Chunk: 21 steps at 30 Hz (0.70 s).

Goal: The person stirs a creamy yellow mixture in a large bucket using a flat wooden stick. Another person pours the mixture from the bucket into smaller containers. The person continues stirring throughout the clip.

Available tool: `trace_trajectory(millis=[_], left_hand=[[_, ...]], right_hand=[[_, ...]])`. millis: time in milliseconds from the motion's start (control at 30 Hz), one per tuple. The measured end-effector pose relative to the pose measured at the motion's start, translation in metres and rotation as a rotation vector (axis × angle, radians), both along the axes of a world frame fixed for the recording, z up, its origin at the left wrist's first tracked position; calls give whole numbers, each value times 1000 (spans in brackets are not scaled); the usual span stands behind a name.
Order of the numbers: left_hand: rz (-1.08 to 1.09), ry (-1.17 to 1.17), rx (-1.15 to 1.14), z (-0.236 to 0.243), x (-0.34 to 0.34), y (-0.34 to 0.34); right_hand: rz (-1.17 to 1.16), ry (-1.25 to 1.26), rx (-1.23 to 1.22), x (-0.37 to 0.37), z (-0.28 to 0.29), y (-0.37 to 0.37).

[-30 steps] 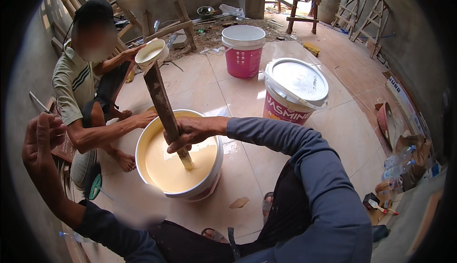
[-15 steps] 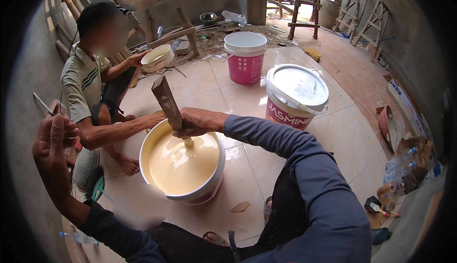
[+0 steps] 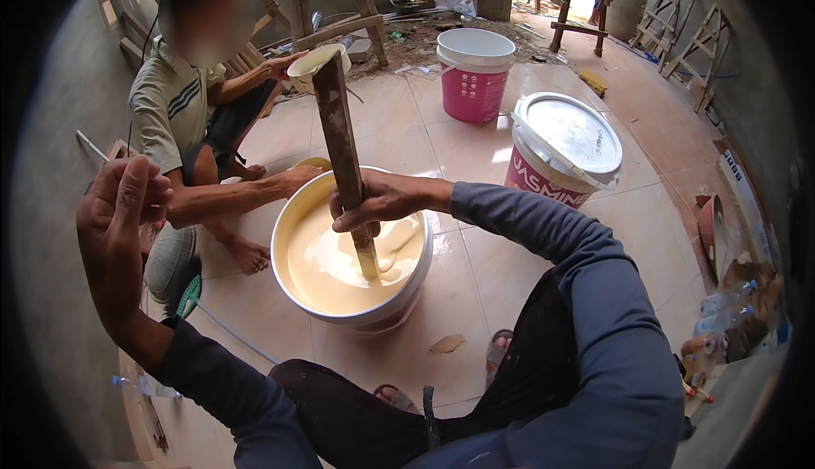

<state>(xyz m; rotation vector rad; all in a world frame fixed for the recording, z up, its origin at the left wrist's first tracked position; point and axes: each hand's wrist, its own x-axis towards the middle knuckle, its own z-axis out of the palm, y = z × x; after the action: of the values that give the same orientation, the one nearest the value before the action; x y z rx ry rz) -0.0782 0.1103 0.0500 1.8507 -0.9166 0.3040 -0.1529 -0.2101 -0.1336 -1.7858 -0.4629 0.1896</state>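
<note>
Grey-sleeved, the right hand (image 3: 384, 198) grips a tilted wooden stick (image 3: 341, 129) and the left hand (image 3: 120, 200) is raised, curled, whether pressed together I cannot tell, the stick's lower end in cream liquid (image 3: 327, 275) inside a white-rimmed bucket (image 3: 386, 320) on tiled floor (image 3: 458, 295).

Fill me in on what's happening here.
The person's right hand grips a flat wooden stick, its lower end standing in a cream-coloured liquid inside a large bucket. The left hand is raised off to the side, fingers curled, with nothing clearly visible in it. A co-worker squats opposite, holding a small pale tub in one hand, the other hand at the bucket's edge. Beyond stand an open pink bucket and a lidded one.
</note>
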Motion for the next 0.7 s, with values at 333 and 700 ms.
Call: trace_trajectory(millis=[333,700], left_hand=[[84,-100,117,5,11,15],[100,-62,166,4,21,24]], right_hand=[[-368,-406,-80,19,35,-32],[-295,-29,-184,24,-14,-50]])
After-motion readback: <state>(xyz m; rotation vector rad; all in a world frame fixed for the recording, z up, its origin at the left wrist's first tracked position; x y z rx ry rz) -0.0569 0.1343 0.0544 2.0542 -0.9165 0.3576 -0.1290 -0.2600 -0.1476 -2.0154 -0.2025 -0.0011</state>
